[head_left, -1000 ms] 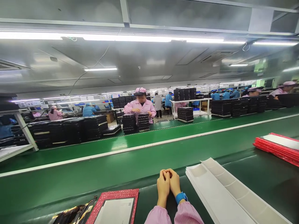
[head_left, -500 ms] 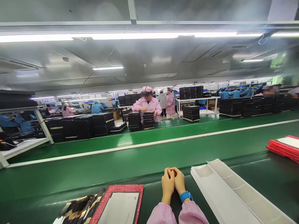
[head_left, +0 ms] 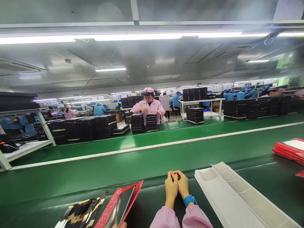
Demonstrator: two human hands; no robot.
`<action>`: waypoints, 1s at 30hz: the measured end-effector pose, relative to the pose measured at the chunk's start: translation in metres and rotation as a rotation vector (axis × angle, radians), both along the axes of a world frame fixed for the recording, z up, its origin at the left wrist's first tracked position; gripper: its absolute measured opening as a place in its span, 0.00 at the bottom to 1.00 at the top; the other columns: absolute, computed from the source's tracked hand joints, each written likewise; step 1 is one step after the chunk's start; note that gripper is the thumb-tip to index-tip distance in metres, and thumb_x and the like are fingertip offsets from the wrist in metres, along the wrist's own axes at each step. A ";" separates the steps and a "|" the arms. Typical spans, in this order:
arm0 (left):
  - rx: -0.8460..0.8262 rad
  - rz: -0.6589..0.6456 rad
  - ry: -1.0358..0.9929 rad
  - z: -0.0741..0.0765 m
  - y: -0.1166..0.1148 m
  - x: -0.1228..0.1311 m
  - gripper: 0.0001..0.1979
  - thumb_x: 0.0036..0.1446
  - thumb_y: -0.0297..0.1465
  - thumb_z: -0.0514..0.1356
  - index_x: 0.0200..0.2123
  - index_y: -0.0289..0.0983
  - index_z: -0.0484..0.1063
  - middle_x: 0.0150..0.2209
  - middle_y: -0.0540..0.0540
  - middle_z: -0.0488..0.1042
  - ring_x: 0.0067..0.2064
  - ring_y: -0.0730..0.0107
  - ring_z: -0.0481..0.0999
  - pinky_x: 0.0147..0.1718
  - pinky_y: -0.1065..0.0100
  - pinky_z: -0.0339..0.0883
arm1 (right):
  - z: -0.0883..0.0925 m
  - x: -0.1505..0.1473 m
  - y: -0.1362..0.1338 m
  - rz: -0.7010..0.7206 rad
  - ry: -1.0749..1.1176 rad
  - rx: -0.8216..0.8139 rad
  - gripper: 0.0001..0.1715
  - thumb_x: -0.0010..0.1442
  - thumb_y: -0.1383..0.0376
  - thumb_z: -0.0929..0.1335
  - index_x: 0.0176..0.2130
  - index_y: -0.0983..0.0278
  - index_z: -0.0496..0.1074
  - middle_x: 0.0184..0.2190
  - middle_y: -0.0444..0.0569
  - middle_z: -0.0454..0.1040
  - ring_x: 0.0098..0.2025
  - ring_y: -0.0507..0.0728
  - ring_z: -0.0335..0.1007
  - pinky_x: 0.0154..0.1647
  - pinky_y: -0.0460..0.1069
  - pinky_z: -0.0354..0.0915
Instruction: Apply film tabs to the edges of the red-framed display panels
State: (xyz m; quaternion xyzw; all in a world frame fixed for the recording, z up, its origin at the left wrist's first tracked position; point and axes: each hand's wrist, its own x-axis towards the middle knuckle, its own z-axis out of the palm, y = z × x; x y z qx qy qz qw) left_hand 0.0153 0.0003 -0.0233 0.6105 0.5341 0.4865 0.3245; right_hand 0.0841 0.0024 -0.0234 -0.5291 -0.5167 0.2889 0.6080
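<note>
My left hand point(head_left: 171, 187) and my right hand point(head_left: 182, 186) rest together above the dark green work surface point(head_left: 152, 202). Their fingers are curled and the fingertips meet, and nothing shows between them. A blue band point(head_left: 189, 200) circles my right wrist. Just right of that hand lie long white sticker sheets point(head_left: 228, 193), which neither hand touches. To the left, a red bubble-wrap pouch point(head_left: 111, 207) with a shiny flat panel point(head_left: 122, 202) is tilted up. Fingers of another person point(head_left: 123, 224) show at its lower edge.
Dark strips with gold parts point(head_left: 83, 212) lie at lower left. Red pouches point(head_left: 285, 151) are stacked at right, with another person's fingers point(head_left: 300, 154) on them. Beyond the green belt point(head_left: 154, 158), a co-worker point(head_left: 152, 106) in pink stands behind black stacks point(head_left: 137, 123).
The red pouch at left, flat before, has been tilted up by another person's hand. Fingers have appeared at the right-hand red stack. My own hands stay as they were.
</note>
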 end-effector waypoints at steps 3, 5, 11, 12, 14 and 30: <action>-0.001 0.002 -0.006 0.000 0.000 0.000 0.10 0.57 0.35 0.48 0.37 0.39 0.65 0.30 0.46 0.75 0.33 0.65 0.74 0.30 0.72 0.61 | -0.002 0.000 0.001 -0.004 -0.006 -0.003 0.20 0.50 0.52 0.64 0.28 0.66 0.72 0.25 0.51 0.75 0.25 0.55 0.68 0.26 0.47 0.63; -0.001 -0.002 -0.010 0.001 0.000 0.000 0.10 0.57 0.35 0.48 0.37 0.39 0.65 0.31 0.46 0.75 0.33 0.65 0.74 0.30 0.72 0.61 | -0.004 0.000 0.002 -0.009 -0.009 -0.006 0.19 0.50 0.53 0.64 0.27 0.66 0.72 0.24 0.51 0.74 0.25 0.55 0.69 0.27 0.47 0.63; 0.006 -0.016 -0.018 0.003 -0.003 -0.001 0.10 0.57 0.37 0.48 0.36 0.39 0.65 0.29 0.46 0.75 0.30 0.65 0.74 0.28 0.72 0.60 | -0.010 0.002 0.006 0.000 -0.006 -0.007 0.20 0.50 0.52 0.64 0.28 0.66 0.72 0.26 0.51 0.75 0.26 0.56 0.70 0.28 0.47 0.64; 0.009 -0.015 -0.021 0.003 -0.003 -0.001 0.10 0.57 0.37 0.48 0.36 0.39 0.65 0.29 0.46 0.75 0.30 0.65 0.73 0.29 0.72 0.60 | -0.011 0.002 0.007 0.001 -0.005 -0.007 0.20 0.50 0.52 0.64 0.29 0.66 0.72 0.26 0.52 0.75 0.27 0.56 0.70 0.28 0.47 0.64; 0.014 -0.014 -0.025 0.002 -0.003 -0.001 0.11 0.57 0.37 0.47 0.36 0.39 0.64 0.29 0.46 0.74 0.31 0.65 0.73 0.29 0.71 0.60 | -0.013 0.002 0.008 -0.001 -0.005 -0.008 0.21 0.49 0.51 0.64 0.31 0.67 0.73 0.27 0.52 0.75 0.27 0.56 0.70 0.28 0.47 0.64; 0.016 0.010 -0.014 -0.007 0.002 0.000 0.09 0.58 0.36 0.48 0.36 0.39 0.64 0.29 0.47 0.75 0.31 0.66 0.73 0.28 0.72 0.60 | -0.009 0.002 0.005 0.004 -0.013 -0.045 0.24 0.48 0.48 0.64 0.31 0.66 0.73 0.28 0.52 0.75 0.27 0.56 0.70 0.29 0.47 0.63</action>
